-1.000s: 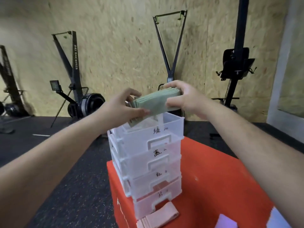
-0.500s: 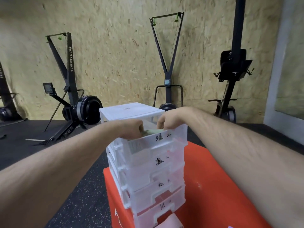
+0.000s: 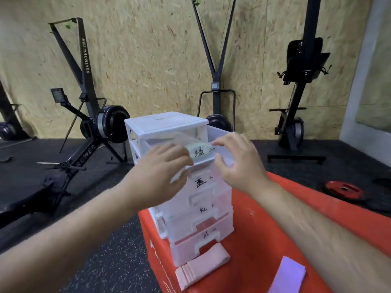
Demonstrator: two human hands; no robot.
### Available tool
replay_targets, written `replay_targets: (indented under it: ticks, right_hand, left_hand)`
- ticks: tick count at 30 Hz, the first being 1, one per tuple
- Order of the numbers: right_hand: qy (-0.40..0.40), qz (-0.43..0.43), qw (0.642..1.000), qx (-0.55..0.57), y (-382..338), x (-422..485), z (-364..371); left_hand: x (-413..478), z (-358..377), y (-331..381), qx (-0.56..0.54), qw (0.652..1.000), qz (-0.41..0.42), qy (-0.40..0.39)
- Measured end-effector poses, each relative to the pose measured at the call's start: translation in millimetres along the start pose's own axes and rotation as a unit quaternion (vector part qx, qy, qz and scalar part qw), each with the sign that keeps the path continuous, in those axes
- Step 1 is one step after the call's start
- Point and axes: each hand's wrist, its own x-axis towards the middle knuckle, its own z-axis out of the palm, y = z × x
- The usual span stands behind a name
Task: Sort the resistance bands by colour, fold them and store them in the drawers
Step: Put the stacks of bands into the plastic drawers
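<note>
A white plastic drawer unit (image 3: 165, 123) with several labelled drawers stands on a red box (image 3: 275, 218). Its top drawer (image 3: 220, 136) is pulled out, and the folded green bands (image 3: 196, 148) lie inside it, seen through the clear front. My left hand (image 3: 163, 168) and my right hand (image 3: 237, 159) hover at the drawer's front with fingers spread and nothing in them. A folded pink band stack (image 3: 201, 267) lies in front of the unit. A folded purple band (image 3: 288, 273) lies to its right.
Ski and rowing machines (image 3: 93, 123) stand on the black rubber floor along a chipboard wall. A red weight plate (image 3: 343, 190) lies on the floor at the right. The red box's left edge drops to the floor.
The green bands went from between my hands down into the top drawer. Both hands have let go and pulled back to the drawer's front.
</note>
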Motion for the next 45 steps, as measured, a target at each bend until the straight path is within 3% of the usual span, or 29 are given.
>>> replay_targets:
  ticks: [4,11,14,24,29,36,45]
  right_hand:
    - [-0.097,0.041,0.994,-0.04,-4,-29,25]
    - [-0.225,0.078,0.969,-0.069,-10,-5,55]
    - [-0.24,0.078,0.964,-0.076,-6,-3,61]
    - [-0.214,0.055,0.966,-0.132,4,-101,0]
    - [-0.284,0.113,0.943,-0.131,39,-181,-33]
    - [-0.396,0.328,0.855,-0.073,107,-256,-79]
    - [-0.31,0.347,0.878,-0.112,141,-259,-120]
  left_hand:
    - [-31,33,17,0.065,0.99,-0.078,-0.101]
    - [-14,56,-1,0.054,0.975,-0.171,-0.128]
    - [-5,63,-4,0.054,0.967,-0.197,-0.15]
    - [-24,92,81,-0.028,0.988,-0.135,-0.067]
    - [-45,150,154,-0.12,0.972,-0.146,-0.14]
    - [-55,219,236,-0.283,0.913,-0.14,-0.258]
    - [-6,250,289,-0.33,0.907,-0.094,-0.245]
